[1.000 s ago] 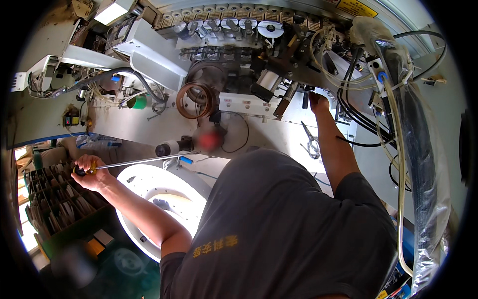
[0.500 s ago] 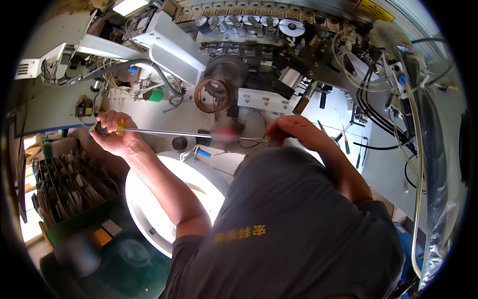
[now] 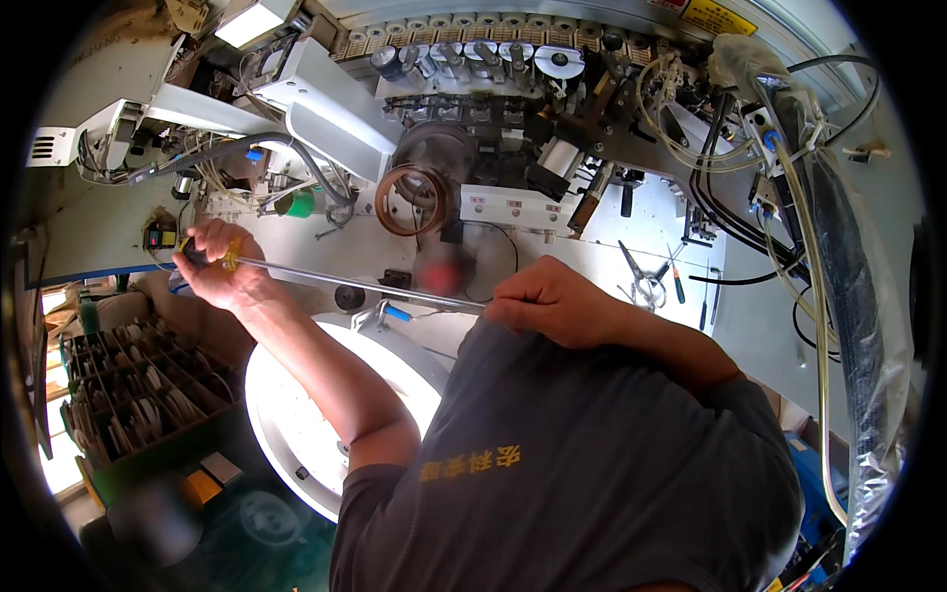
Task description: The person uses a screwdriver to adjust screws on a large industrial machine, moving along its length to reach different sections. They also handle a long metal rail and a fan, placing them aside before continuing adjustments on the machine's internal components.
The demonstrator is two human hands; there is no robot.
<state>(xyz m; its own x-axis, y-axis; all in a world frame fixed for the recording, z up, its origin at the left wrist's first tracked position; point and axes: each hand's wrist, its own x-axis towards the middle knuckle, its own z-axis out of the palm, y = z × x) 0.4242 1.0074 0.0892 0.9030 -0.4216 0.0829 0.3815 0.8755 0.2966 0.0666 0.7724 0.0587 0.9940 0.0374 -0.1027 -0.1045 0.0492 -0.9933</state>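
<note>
A long screwdriver (image 3: pixel 365 283) with a yellow-and-black handle stretches almost level in front of my body. My left hand (image 3: pixel 225 264) is wrapped around its handle at the left. My right hand (image 3: pixel 547 301) is closed over the far end of the steel shaft, close to my chest, and its fingers hide the tip. Behind the shaft stands a copper-brown ring (image 3: pixel 410 200) on the machine. A blurred red-centred spot (image 3: pixel 441 274) shows just above the shaft.
Below my left forearm is a bright white round bowl (image 3: pixel 281 434). A green rack of cards (image 3: pixel 148 395) stands at the left. Pliers (image 3: pixel 641 276) and a screwdriver with a dark handle (image 3: pixel 678 284) lie on the right bench. Hoses (image 3: pixel 804 217) hang at the far right.
My right hand has moved left and slightly down and now closes on the screwdriver's shaft end. The shaft tilts down more toward the right. My left hand keeps its hold.
</note>
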